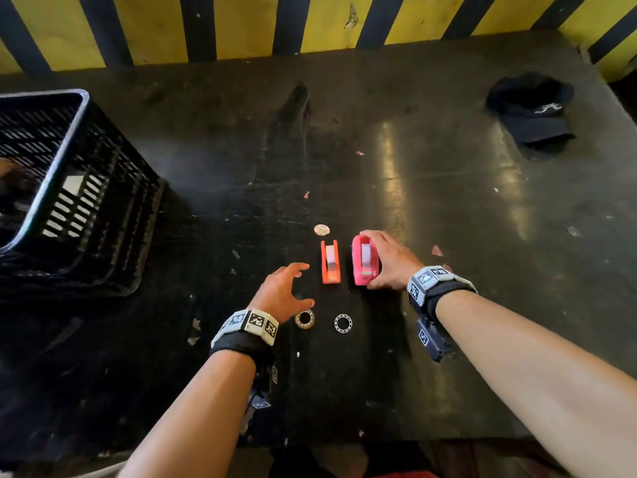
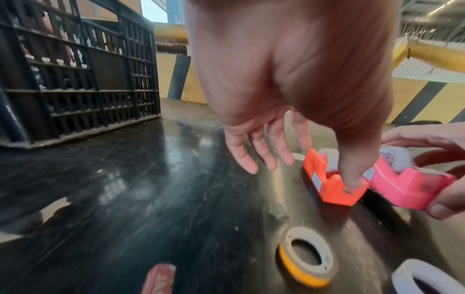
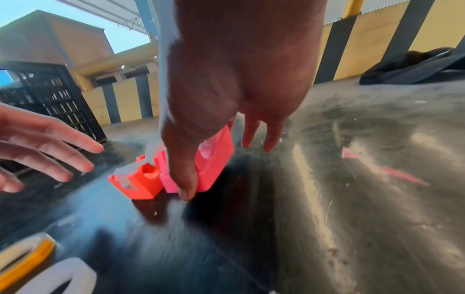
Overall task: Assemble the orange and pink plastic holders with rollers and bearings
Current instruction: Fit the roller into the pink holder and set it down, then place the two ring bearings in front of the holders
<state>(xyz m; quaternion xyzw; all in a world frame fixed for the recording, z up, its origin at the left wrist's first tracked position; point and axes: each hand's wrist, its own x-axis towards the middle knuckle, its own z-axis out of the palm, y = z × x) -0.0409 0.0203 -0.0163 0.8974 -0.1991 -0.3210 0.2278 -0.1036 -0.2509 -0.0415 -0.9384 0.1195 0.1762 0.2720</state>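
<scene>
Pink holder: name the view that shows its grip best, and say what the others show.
Left wrist view: the pink holder is side-on, the right hand gripping it, its white roller visible. The head view shows it from above, beside the orange holder. In the right wrist view the thumb covers much of it.

My right hand (image 1: 389, 262) covers the pink holder's (image 1: 362, 260) right side in the head view. At lower right of the left wrist view, the white ring (image 2: 427, 278) is cut off. The black crate (image 1: 51, 188) runs off the left edge, its contents unclear.
</scene>
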